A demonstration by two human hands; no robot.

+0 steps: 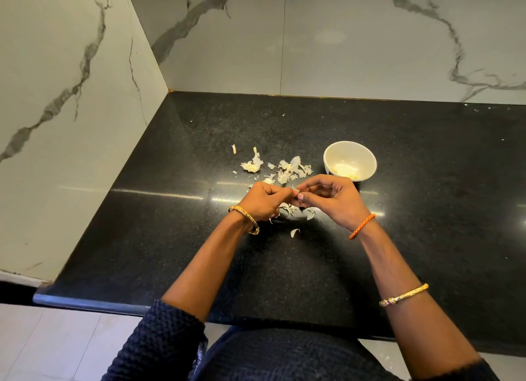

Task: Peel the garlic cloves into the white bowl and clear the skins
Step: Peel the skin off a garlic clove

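Head view, one frame. Items as seen:

1. Left hand: fingers curled, pinching a garlic clove at the fingertips. Clove mostly hidden by both hands; only a small tip shows.
2. Right hand: fingers curled, thumb and forefinger pinching the same clove from the other side. Both hands meet just above the surface, approx. centre of view.
3. White bowl: upright, just beyond the right hand. Pale peeled pieces lie in the bottom; count unclear.
4. Skins: loose papery scraps scattered beyond the hands, more under and beside them, one curl nearer the body.
5. Garlic piece: partly skinned lump w/ skin attached, left of the scraps, apart from the bowl.

Step in hand (judged): peeling a clove. To do well: hold the clove firm w/ one hand, lift the skin edge w/ a nail of the other, strip lengthwise, let scraps fall on the pile, not in the bowl. Drop is short, bowl is near.

Obstacles: nothing between hands and bowl. Scraps lie close to the bowl's left side, so some could drift in. Clearing not yet begun; skins spread wide, incl. stray bits toward the back wall.
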